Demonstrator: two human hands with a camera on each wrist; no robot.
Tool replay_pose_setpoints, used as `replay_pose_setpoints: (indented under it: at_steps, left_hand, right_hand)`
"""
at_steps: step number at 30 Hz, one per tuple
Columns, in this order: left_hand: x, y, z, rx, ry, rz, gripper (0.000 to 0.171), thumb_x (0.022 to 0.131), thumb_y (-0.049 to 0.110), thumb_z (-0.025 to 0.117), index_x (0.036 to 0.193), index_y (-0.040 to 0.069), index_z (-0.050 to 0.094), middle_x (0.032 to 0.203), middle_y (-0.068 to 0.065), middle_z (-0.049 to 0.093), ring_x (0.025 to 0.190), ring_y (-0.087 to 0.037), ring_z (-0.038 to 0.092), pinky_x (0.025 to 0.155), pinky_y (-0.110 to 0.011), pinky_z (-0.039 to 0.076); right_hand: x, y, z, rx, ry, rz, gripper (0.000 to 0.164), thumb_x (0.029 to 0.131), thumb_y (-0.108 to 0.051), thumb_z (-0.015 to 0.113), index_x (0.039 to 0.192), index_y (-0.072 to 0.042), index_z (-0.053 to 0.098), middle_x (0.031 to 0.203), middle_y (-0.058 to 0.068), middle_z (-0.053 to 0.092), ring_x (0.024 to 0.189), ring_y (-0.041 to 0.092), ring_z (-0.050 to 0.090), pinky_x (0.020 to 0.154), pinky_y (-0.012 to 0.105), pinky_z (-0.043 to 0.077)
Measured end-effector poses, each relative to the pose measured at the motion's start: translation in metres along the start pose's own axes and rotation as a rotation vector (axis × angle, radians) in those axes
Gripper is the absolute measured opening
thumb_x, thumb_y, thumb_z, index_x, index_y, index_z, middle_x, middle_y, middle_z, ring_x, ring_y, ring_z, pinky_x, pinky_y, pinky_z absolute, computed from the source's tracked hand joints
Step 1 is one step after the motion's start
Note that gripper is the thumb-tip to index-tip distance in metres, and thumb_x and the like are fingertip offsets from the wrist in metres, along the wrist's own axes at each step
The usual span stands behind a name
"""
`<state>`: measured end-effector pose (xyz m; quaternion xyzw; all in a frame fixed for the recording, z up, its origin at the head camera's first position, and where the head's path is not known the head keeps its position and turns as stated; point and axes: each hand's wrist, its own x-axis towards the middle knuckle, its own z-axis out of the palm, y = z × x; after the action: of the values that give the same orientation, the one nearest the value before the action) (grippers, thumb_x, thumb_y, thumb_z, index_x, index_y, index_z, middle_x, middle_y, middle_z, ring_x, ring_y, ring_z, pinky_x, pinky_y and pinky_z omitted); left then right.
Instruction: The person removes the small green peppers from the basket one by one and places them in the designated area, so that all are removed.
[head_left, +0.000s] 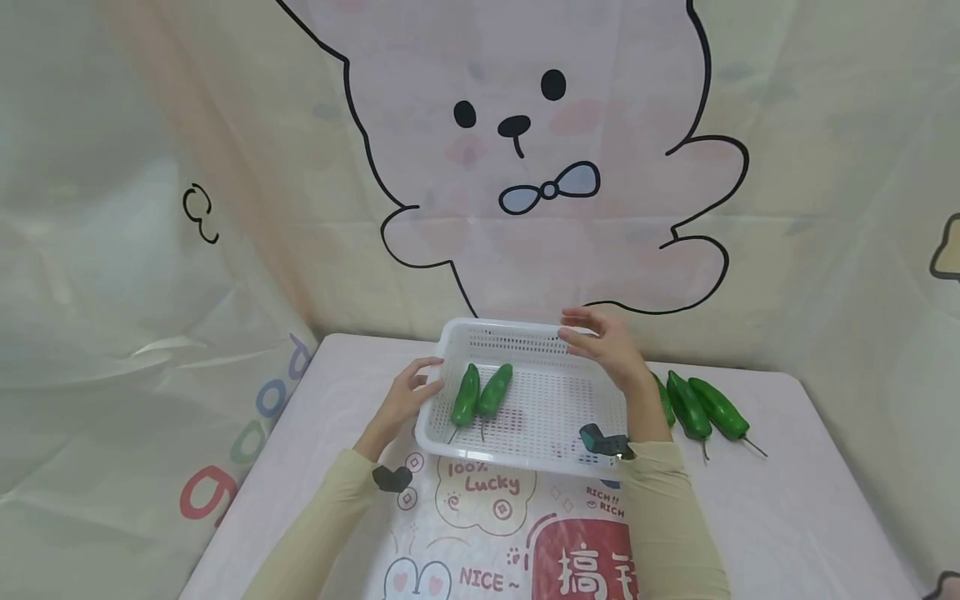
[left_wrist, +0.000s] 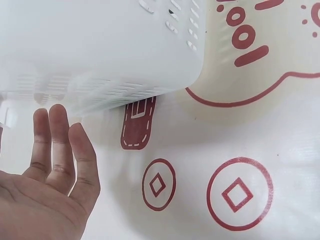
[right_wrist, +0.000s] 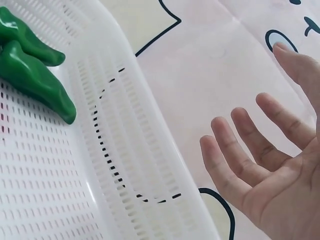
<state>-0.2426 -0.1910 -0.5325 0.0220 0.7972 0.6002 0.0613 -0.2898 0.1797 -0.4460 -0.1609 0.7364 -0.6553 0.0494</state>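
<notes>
A white perforated plastic basket [head_left: 517, 460] is at the middle of the table, with two green peppers [head_left: 495, 392] lying side by side in its left part. At the basket's left side is my left hand [head_left: 401, 400], its fingers loosely extended toward the wall; in the left wrist view, the fingertips [left_wrist: 59, 116] reach up close to the basket's side, and contact is hard to tell. My right hand [head_left: 611, 350] hovers by the far right rim with spread fingers and an empty palm. In the right wrist view, the fingers [right_wrist: 225, 135] stand apart from the rim.
To the right of the basket, several green peppers [head_left: 688, 406] lie on the table, one partly hidden by my right forearm. A printed white cloth [head_left: 480, 500] covers the tabletop. Behind the table's back edge hangs a curtain [head_left: 517, 250] with a cartoon bear.
</notes>
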Motion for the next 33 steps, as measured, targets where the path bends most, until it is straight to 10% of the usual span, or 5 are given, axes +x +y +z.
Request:
replay_pose_setpoints:
  at_steps: [14,24,33]
  left_hand:
    - [0.002,-0.002,0.001,-0.021,-0.02,-0.008,0.052,0.102,0.024,0.065,0.149,0.014,0.047,0.133,-0.025,0.056,0.109,-0.04,0.064,0.079,-0.047,0.061]
    - [-0.014,0.031,-0.004,-0.043,-0.066,-0.036,0.049,0.103,0.015,0.062,0.149,0.009,0.046,0.131,-0.027,0.056,0.112,-0.044,0.062,0.082,-0.046,0.06]
    - [-0.001,0.0,0.0,-0.069,-0.026,-0.031,0.052,0.102,0.024,0.066,0.15,0.015,0.047,0.132,-0.026,0.056,0.111,-0.046,0.062,0.082,-0.049,0.06]
  right_hand:
    - [0.007,0.016,0.027,-0.124,-0.037,0.025,0.058,0.095,-0.018,0.075,0.144,0.001,0.051,0.14,0.029,0.052,0.119,0.044,0.059,0.096,0.052,0.053]
    - [0.016,0.035,0.051,-0.188,-0.032,0.081,0.062,0.092,-0.026,0.079,0.144,-0.002,0.052,0.141,0.022,0.054,0.121,0.04,0.059,0.096,0.049,0.054]
    - [0.024,0.045,0.066,-0.216,-0.044,0.119,0.063,0.088,-0.025,0.082,0.142,-0.005,0.056,0.141,0.017,0.056,0.124,0.038,0.057,0.102,0.054,0.049]
